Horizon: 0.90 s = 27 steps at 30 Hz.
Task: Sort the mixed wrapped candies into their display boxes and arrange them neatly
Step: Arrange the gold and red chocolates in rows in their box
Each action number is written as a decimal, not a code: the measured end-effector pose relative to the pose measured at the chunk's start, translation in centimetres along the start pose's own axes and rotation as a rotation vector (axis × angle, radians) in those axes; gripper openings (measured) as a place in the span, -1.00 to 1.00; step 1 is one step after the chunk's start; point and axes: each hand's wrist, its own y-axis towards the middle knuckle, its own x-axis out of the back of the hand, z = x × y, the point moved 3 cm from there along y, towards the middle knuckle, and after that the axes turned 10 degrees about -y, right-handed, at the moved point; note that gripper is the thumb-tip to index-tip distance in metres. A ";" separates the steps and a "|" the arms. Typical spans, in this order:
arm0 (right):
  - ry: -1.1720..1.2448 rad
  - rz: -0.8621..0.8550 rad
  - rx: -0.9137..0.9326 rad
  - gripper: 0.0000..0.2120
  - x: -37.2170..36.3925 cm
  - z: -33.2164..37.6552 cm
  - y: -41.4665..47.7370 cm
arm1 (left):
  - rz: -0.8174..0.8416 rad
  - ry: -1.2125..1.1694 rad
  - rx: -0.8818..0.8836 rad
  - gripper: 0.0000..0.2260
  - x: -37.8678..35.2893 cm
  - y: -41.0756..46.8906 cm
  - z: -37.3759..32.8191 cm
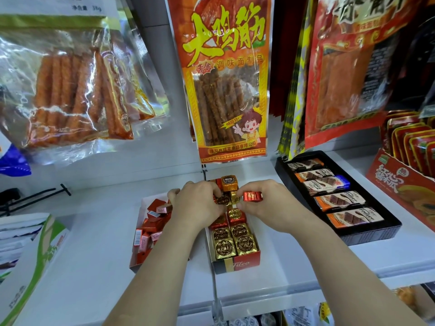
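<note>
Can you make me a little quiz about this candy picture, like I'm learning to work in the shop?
1. True or false: the right hand pinches a shiny red foil-wrapped candy.
2. What lies in the black plastic tray to the right of the hands? A) wrapped chocolate bars B) blue lollipops C) green gummy bears
3. Fill in: the left hand grips a square candy wrapped in ____ foil, above the red and gold cardboard display box.

Key: 1 true; 2 A; 3 gold.
</note>
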 end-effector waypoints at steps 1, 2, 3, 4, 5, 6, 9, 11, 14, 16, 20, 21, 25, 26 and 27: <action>0.018 -0.013 -0.003 -0.91 -0.1 0.1 0.0 | -0.003 -0.014 0.005 -0.71 0.0 0.0 0.1; 0.039 -0.033 -0.007 -0.91 -0.1 0.1 0.0 | -0.012 -0.039 0.007 -0.71 0.0 0.0 0.1; 0.058 -0.057 -0.011 -0.91 -0.1 0.2 0.0 | -0.029 -0.071 0.003 -0.71 0.0 -0.1 0.2; 0.077 -0.083 -0.016 -0.91 -0.1 0.2 0.0 | -0.055 -0.107 -0.009 -0.71 0.0 -0.1 0.3; 0.096 -0.108 -0.025 -0.90 0.0 0.2 0.1 | -0.088 -0.141 -0.028 -0.71 0.0 -0.2 0.3; 0.118 -0.127 -0.037 -0.89 0.1 0.2 0.1 | -0.125 -0.169 -0.052 -0.70 0.1 -0.3 0.3; 0.196 -0.144 -0.060 -0.85 0.5 -0.1 0.2 | -0.207 -0.227 -0.148 -0.70 0.6 -0.7 0.1; 0.233 -0.132 -0.074 -0.83 0.7 -0.3 0.2 | -0.216 -0.284 -0.205 -0.73 1.0 -1.0 0.1; 0.276 -0.096 -0.105 -0.83 0.9 -0.4 0.0 | -0.172 -0.483 -0.218 -0.76 1.8 -1.5 0.3; 0.289 -0.072 -0.116 -0.83 0.9 -0.4 -0.1 | -0.115 -0.568 -0.201 -0.77 2.3 -2.0 0.4; 0.273 -0.028 -0.120 -0.84 0.8 -0.2 -0.2 | 0.099 -0.674 -0.175 -0.79 2.5 -3.3 0.0; 0.268 -0.022 -0.120 -0.85 0.8 -0.2 -0.2 | 0.159 -0.684 -0.172 -0.79 2.4 -3.6 -0.2; 0.263 0.002 -0.112 -0.89 0.8 0.2 -0.3 | 0.261 -0.636 -0.192 -0.71 1.4 -4.4 -1.1; 0.259 0.011 -0.113 -0.90 0.9 0.3 -0.4 | 0.248 -0.617 -0.201 -0.69 1.3 -4.3 -1.1; 0.254 0.022 -0.116 -0.91 0.9 0.3 -0.4 | 0.234 -0.593 -0.211 -0.69 1.1 -4.2 -1.2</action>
